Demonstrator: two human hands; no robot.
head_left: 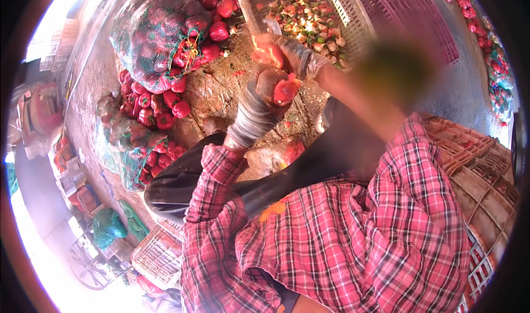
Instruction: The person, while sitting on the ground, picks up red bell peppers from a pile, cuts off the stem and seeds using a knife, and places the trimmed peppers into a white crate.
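My left hand (pixel 259 95), in a grey knitted glove, is closed round a red bell pepper (pixel 285 90), whose torn-looking red side shows beyond the fingers. Just above it, my right hand (pixel 290 51) is also closed, with a greyish covering over its back and wrist. A short pale, shiny, blade-like piece (pixel 272 26) sticks up past its fingers, and an orange-red patch (pixel 269 54) shows under them. Exactly what the right hand grips is mostly hidden. The two hands nearly touch, over the ground beside a beige crate (pixel 356 12) of cut pepper cores (pixel 309 23).
A green net sack (pixel 157 34) of red peppers stands at the far left, near loose peppers (pixel 157 106) and a second net sack (pixel 130 147). Purple crates (pixel 408 9) lie at the far right, brown crates (pixel 469 153) nearer. A blurred dark spot covers part of my right forearm.
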